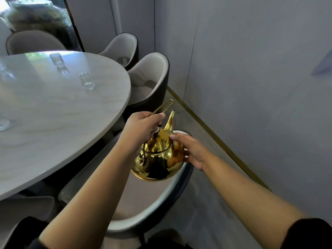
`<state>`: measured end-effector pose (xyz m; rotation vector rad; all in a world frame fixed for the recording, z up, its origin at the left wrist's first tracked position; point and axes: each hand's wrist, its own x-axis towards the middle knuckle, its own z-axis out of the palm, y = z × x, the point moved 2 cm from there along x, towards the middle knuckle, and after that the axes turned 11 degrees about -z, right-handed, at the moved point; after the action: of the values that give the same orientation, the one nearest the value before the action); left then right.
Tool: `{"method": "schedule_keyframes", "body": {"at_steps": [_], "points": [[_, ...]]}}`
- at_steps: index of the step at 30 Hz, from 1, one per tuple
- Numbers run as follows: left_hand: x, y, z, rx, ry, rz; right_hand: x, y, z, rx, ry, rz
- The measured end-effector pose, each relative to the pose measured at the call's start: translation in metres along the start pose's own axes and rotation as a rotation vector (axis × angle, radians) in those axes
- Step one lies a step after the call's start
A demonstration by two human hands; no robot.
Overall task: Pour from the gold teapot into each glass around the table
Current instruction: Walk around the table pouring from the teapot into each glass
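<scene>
Gold teapot (158,159) gripped in L hand (142,129); R hand (191,152) touches side

Pale upholstered chairs in dark shells stand in a curve along this side of the room. The nearest chair (142,205) is right below, its cushion facing up. The next chair (150,78) is beyond it, and a third chair (122,47) stands nearer the corner. A fourth chair (34,42) sits at the far left, in front of a gold-framed pane (36,17) – blurred greenery shows in it. The grey panelled wall (251,69) fills the right side, with a gold strip (215,139) along its foot where it meets the grey floor (206,212).
</scene>
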<state>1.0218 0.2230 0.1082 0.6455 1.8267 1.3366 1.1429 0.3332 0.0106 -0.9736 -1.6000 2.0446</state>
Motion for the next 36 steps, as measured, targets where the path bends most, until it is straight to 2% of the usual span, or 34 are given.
{"method": "schedule_keyframes", "body": {"at_steps": [5,16,24,29,36], "points": [[0.054,0.01,0.035,0.015,0.062,-0.043,0.052,-0.002,-0.042,0.034,-0.026,0.018],[0.191,0.033,0.077,-0.048,0.233,-0.059,0.216,-0.037,-0.11,-0.037,-0.24,0.073],[0.269,0.057,0.093,-0.075,0.371,-0.123,0.316,-0.066,-0.134,-0.082,-0.378,0.109],[0.314,0.068,0.103,-0.086,0.475,-0.163,0.376,-0.076,-0.141,-0.093,-0.526,0.142],[0.382,0.086,0.108,-0.154,0.715,-0.217,0.47,-0.108,-0.136,-0.173,-0.748,0.162]]}}
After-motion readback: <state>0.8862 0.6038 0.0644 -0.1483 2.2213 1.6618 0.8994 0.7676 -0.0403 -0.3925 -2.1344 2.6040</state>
